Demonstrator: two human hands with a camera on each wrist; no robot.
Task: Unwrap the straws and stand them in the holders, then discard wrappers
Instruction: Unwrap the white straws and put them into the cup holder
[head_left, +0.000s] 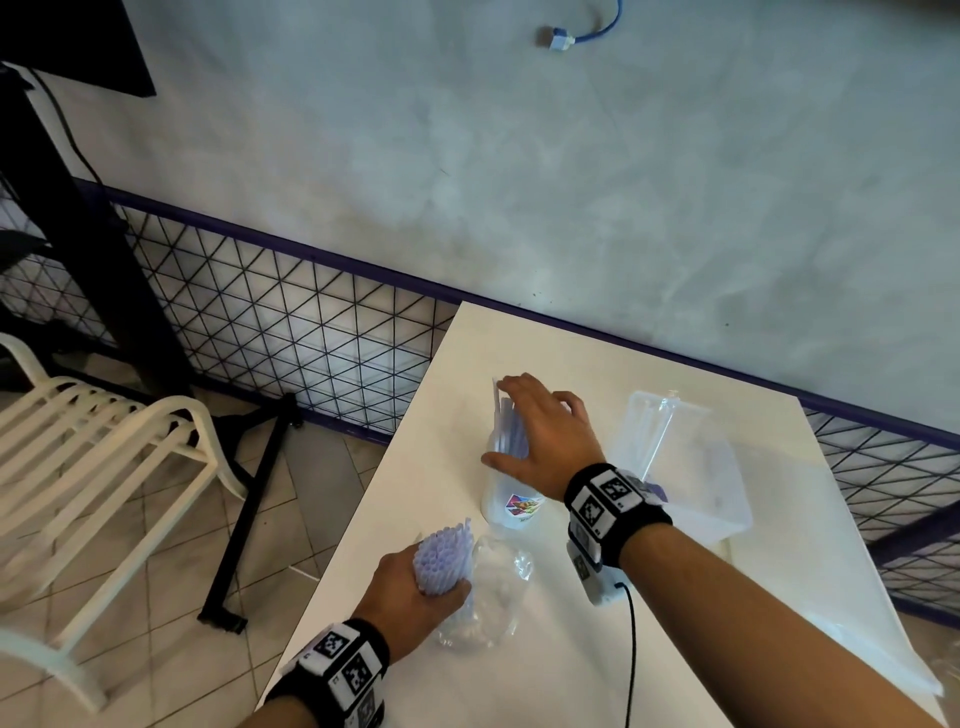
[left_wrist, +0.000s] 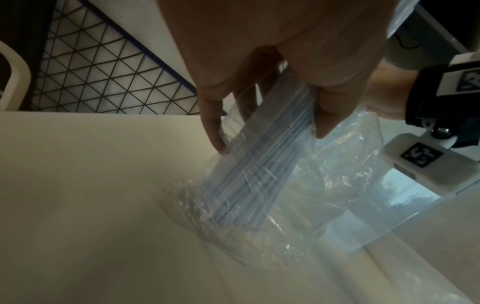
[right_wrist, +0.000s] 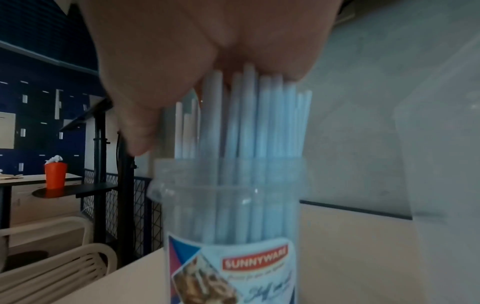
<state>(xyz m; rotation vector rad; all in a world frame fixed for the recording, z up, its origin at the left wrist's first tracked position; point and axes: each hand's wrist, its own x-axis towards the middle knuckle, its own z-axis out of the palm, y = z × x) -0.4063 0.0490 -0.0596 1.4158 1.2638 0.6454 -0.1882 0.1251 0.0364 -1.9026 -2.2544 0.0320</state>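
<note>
My left hand (head_left: 423, 595) grips a bundle of pale blue straws (head_left: 444, 556) upright at the near left of the white table (head_left: 545, 670). The bundle's lower end stands inside a crumpled clear wrapper (head_left: 493, 597). In the left wrist view my left hand (left_wrist: 270, 137) closes thumb and fingers round the straws (left_wrist: 254, 170) and the wrapper (left_wrist: 340, 170). My right hand (head_left: 535, 428) lies over the tops of blue straws (right_wrist: 255, 123) standing in a clear labelled holder (head_left: 511, 512). The palm (right_wrist: 207, 51) touches the straw tips above the holder (right_wrist: 228, 205).
A second clear holder (head_left: 691, 467) with a few straws stands to the right of the first. A black cable (head_left: 631, 654) runs along the table by my right wrist. A white chair (head_left: 104, 457) and a wire mesh fence (head_left: 291, 338) are on the left.
</note>
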